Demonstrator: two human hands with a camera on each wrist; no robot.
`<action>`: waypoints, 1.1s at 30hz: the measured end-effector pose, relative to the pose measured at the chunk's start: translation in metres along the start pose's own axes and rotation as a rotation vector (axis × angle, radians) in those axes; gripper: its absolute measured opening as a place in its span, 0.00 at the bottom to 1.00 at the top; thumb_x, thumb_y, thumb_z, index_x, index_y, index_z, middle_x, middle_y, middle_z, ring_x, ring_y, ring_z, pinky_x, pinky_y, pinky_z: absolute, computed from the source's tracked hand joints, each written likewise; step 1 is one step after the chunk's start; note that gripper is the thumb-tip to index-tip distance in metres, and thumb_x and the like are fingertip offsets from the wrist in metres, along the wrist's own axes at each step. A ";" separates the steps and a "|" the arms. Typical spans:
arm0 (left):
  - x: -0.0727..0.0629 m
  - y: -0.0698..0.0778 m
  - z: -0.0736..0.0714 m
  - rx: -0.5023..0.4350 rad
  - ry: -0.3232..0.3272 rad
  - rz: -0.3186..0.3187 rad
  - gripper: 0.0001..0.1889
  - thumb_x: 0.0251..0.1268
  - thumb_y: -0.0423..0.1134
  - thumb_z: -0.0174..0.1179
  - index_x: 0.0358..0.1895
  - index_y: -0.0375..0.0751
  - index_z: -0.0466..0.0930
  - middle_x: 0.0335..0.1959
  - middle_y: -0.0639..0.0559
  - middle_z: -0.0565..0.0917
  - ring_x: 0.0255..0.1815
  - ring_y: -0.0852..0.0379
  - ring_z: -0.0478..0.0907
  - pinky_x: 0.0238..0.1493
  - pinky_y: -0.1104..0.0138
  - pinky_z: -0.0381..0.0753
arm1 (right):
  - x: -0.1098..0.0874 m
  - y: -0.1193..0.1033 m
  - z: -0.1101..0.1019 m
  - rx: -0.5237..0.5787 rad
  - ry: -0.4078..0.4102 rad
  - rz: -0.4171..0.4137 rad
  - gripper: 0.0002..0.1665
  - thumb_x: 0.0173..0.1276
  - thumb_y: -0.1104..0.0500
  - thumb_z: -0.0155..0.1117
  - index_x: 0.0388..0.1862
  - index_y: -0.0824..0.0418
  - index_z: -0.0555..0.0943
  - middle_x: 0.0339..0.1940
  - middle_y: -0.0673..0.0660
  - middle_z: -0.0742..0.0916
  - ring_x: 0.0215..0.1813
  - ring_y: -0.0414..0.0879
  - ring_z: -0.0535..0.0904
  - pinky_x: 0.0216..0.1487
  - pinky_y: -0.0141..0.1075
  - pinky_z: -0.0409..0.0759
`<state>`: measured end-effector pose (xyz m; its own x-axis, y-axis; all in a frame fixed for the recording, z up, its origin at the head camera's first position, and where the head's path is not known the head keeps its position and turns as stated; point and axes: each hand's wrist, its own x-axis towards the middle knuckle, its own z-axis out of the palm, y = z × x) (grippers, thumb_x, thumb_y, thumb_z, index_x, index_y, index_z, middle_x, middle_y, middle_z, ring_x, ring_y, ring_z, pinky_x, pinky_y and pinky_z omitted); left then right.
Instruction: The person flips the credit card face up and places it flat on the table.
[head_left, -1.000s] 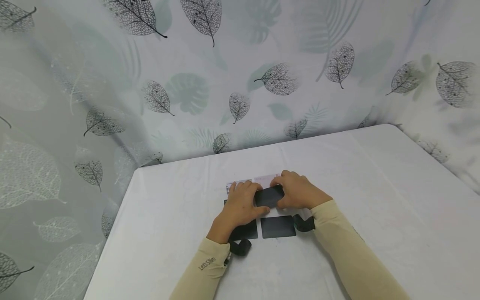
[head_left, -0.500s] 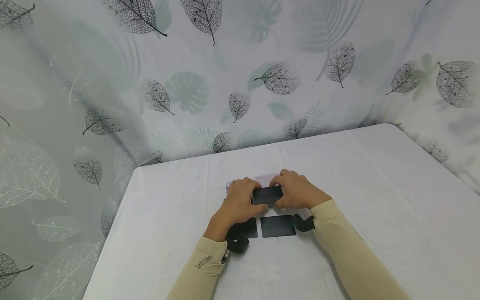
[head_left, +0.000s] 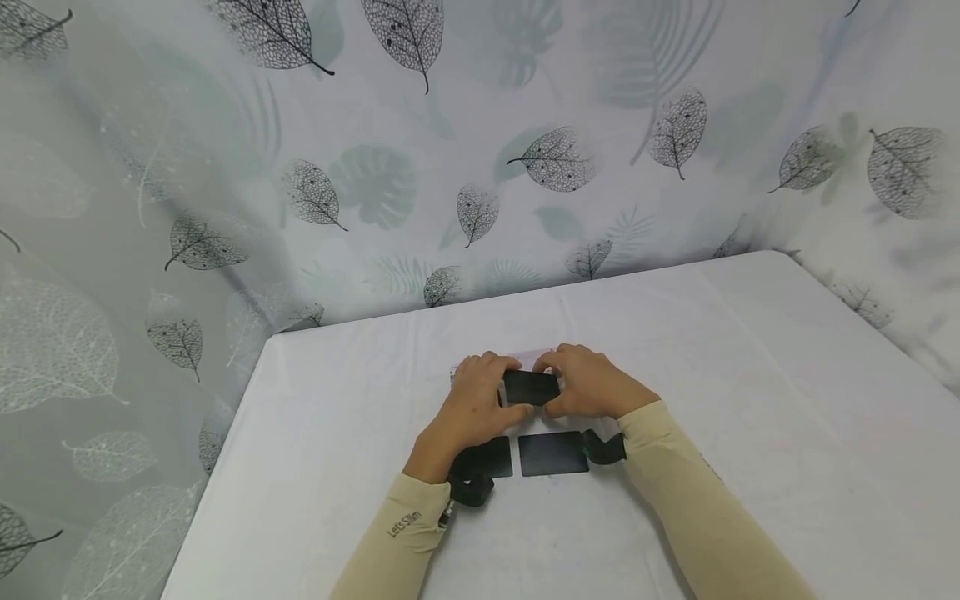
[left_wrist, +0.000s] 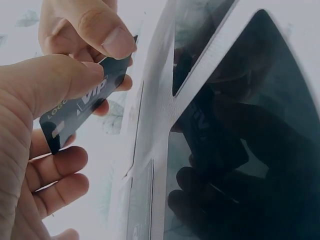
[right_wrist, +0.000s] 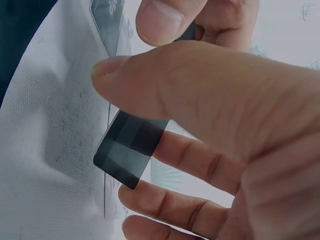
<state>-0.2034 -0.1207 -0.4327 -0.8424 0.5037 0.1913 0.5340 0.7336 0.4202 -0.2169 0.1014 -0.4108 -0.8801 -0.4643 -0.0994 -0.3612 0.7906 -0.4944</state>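
A: Where's the card?
B: Black VIP card (left_wrist: pixel 90 97) is up off the white-covered table (head_left: pixel 345 433), held between both hands. "VIP" reads clearly in the left wrist view.
A: Fingers?
B: Left hand (head_left: pixel 472 404) pinches one end, thumb on the printed face. Right hand (head_left: pixel 588 385) pinches the other end, thumb against fingers.
A: Nearby?
B: Near-right black card (head_left: pixel 553 453) and near-left black card (head_left: pixel 486 457) lie flat on the table, narrow gap between. Pale card (head_left: pixel 529 358) beyond the hands — print too blurred to read.
A: Step?
B: Reads as two-handed handling in mid-air; card not set down yet.
A: Next move needs?
B: Probably one firm pinch before the other end is freed — thin card, could flex or slip.
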 end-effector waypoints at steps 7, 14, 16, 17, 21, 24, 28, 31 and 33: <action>-0.001 -0.001 0.000 -0.018 0.009 -0.041 0.36 0.62 0.54 0.72 0.69 0.40 0.74 0.59 0.46 0.81 0.59 0.47 0.75 0.70 0.47 0.66 | 0.000 0.002 0.001 0.012 -0.003 0.005 0.33 0.55 0.51 0.80 0.60 0.56 0.83 0.51 0.58 0.85 0.53 0.54 0.80 0.55 0.54 0.79; 0.000 -0.002 0.002 -0.073 0.044 -0.049 0.36 0.59 0.52 0.75 0.66 0.38 0.74 0.51 0.47 0.83 0.51 0.49 0.75 0.65 0.49 0.68 | -0.001 0.005 0.003 0.047 -0.003 0.024 0.33 0.55 0.51 0.79 0.60 0.55 0.83 0.51 0.59 0.85 0.50 0.52 0.79 0.51 0.48 0.80; 0.000 -0.003 0.002 -0.089 0.051 -0.047 0.35 0.59 0.52 0.76 0.66 0.38 0.75 0.50 0.47 0.83 0.50 0.49 0.74 0.63 0.50 0.68 | -0.001 0.005 0.002 0.057 0.000 0.020 0.32 0.54 0.51 0.80 0.59 0.55 0.83 0.51 0.59 0.85 0.49 0.52 0.79 0.50 0.48 0.80; 0.000 -0.003 0.002 -0.100 0.052 -0.048 0.35 0.59 0.51 0.76 0.66 0.38 0.75 0.50 0.47 0.83 0.50 0.49 0.74 0.63 0.49 0.68 | -0.001 0.005 0.002 0.059 0.001 0.016 0.32 0.54 0.51 0.80 0.59 0.55 0.83 0.50 0.58 0.85 0.49 0.52 0.79 0.49 0.48 0.80; -0.001 -0.003 -0.001 -0.130 0.050 -0.062 0.35 0.59 0.51 0.76 0.66 0.38 0.75 0.50 0.48 0.83 0.51 0.49 0.73 0.61 0.49 0.69 | 0.000 0.003 0.001 0.070 0.001 0.004 0.31 0.54 0.51 0.80 0.58 0.55 0.83 0.50 0.57 0.85 0.48 0.51 0.79 0.49 0.46 0.79; -0.001 -0.003 -0.004 -0.155 0.053 -0.057 0.35 0.59 0.50 0.77 0.66 0.38 0.75 0.51 0.47 0.83 0.53 0.49 0.74 0.60 0.49 0.70 | 0.001 0.000 -0.001 0.084 0.000 0.001 0.31 0.53 0.51 0.80 0.57 0.55 0.83 0.49 0.56 0.85 0.48 0.51 0.79 0.48 0.46 0.79; 0.000 -0.001 -0.006 -0.189 0.061 -0.036 0.36 0.59 0.48 0.77 0.68 0.37 0.75 0.53 0.46 0.83 0.55 0.47 0.75 0.59 0.50 0.71 | 0.000 -0.002 -0.005 0.103 -0.010 0.012 0.32 0.53 0.52 0.81 0.57 0.56 0.83 0.50 0.56 0.86 0.48 0.51 0.79 0.47 0.46 0.79; 0.000 0.001 -0.007 -0.220 0.047 -0.033 0.36 0.60 0.47 0.77 0.69 0.37 0.74 0.55 0.46 0.84 0.56 0.46 0.76 0.58 0.50 0.72 | -0.001 -0.002 -0.005 0.112 -0.030 0.026 0.32 0.54 0.52 0.81 0.58 0.56 0.83 0.50 0.56 0.86 0.46 0.50 0.79 0.45 0.44 0.80; -0.001 0.002 -0.007 -0.241 0.028 -0.038 0.37 0.61 0.47 0.76 0.71 0.39 0.73 0.57 0.45 0.83 0.57 0.45 0.75 0.59 0.50 0.73 | -0.003 -0.002 -0.006 0.119 -0.042 0.033 0.31 0.54 0.52 0.81 0.58 0.56 0.83 0.50 0.55 0.86 0.45 0.49 0.79 0.43 0.43 0.80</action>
<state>-0.2021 -0.1230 -0.4263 -0.8651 0.4624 0.1945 0.4722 0.6199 0.6267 -0.2155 0.1029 -0.4045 -0.8766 -0.4566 -0.1521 -0.2905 0.7540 -0.5891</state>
